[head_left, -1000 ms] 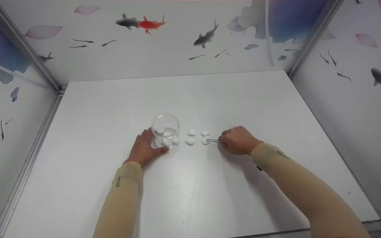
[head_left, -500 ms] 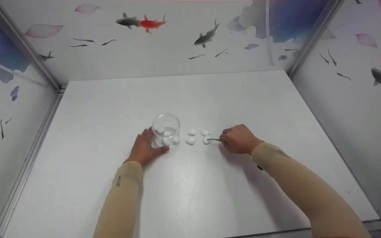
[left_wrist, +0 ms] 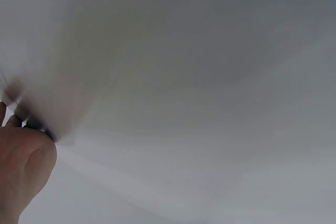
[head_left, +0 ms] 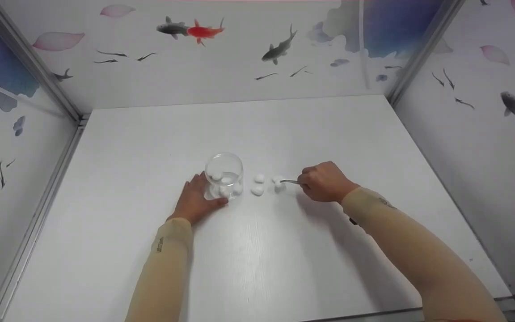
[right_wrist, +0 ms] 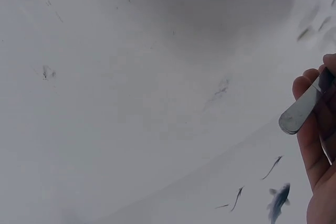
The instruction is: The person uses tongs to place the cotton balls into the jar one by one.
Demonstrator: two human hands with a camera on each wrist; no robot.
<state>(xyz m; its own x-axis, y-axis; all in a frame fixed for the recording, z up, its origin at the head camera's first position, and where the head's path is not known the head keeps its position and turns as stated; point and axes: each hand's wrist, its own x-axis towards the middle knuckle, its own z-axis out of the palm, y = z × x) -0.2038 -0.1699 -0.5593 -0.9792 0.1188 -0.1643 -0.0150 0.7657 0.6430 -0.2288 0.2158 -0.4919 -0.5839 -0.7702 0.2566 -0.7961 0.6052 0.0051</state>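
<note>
A person's left hand (head_left: 193, 202) wraps the near-left side of a clear, round, see-through jar (head_left: 235, 167), fingers along its side and thumb across the front, near the base. The jar stands upright, open at the top, with several soft-looking white balls (head_left: 224, 191) inside it. The left wrist view catches only part of this hand, against a blurred pale background.

The right hand (head_left: 327, 182) is closed around slim, silver metal tweezers (head_left: 291, 182), pinching them so that their tips point toward the left hand. The right wrist view shows their rounded, shiny end jutting out past the fingers. At the tips is one small white ball (head_left: 278, 185), which appears raised slightly, with a faint shadow beneath. From above it partly overlaps a second white ball (head_left: 275, 179) lying just beyond it; whether the two touch, I cannot tell.

Between the right hand's tweezers and the jar lie two more white balls, a farther one (head_left: 259, 178) and a nearer one (head_left: 257, 191), just apart from each other.

Both forearms wear tan sleeves (head_left: 172, 255). Under the hands is a white tabletop (head_left: 239, 259); beyond them rise pale panels (head_left: 235, 80) printed with red and grey fish.
</note>
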